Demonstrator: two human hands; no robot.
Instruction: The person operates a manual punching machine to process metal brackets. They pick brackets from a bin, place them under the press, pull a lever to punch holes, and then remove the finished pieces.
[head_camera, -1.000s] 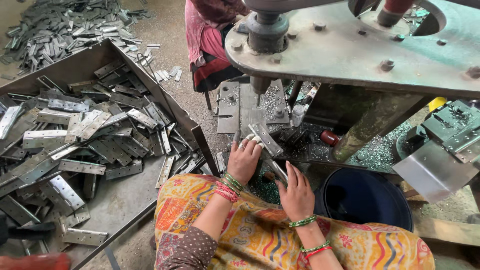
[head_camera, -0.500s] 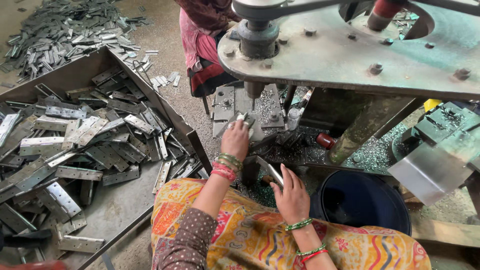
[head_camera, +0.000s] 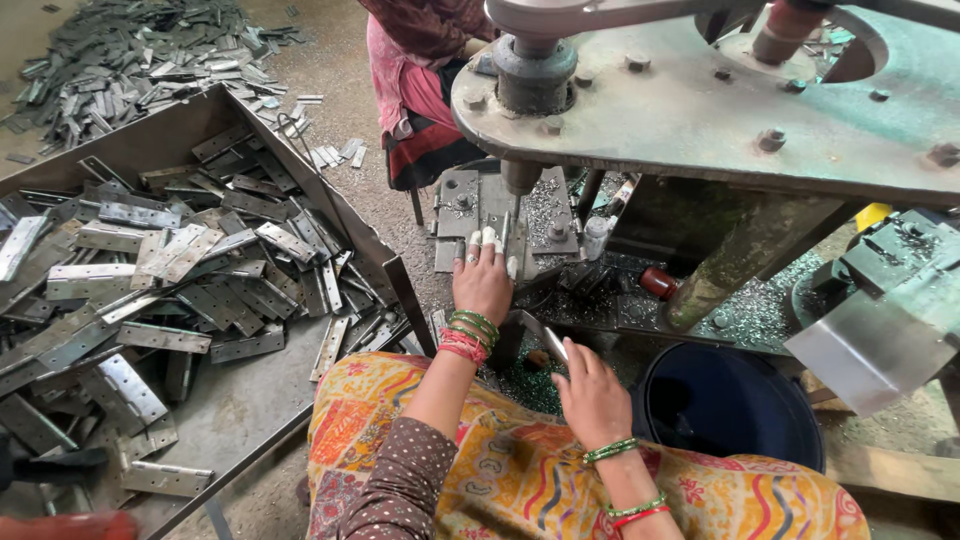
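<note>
My left hand (head_camera: 482, 282) reaches forward to the die block (head_camera: 470, 200) under the punch (head_camera: 520, 178) of a heavy press. Its taped fingertips hold a narrow metal strip (head_camera: 506, 232) against the die. My right hand (head_camera: 592, 395) rests lower, near my lap, and grips a small flat metal plate (head_camera: 554, 344) between thumb and fingers. Green and red bangles ring both wrists. A patterned orange cloth (head_camera: 520, 470) covers my lap.
A big metal tray (head_camera: 210, 400) at the left holds several hinge-like plates. More plates lie heaped on the floor (head_camera: 130, 50) beyond it. A dark blue bucket (head_camera: 720, 400) stands right of my lap. The press frame (head_camera: 720, 110) overhangs. Another person (head_camera: 420, 90) sits opposite.
My left hand has moved forward from beside my right hand up to the die under the punch, carrying the strip. My right hand has stayed low with its plate.
</note>
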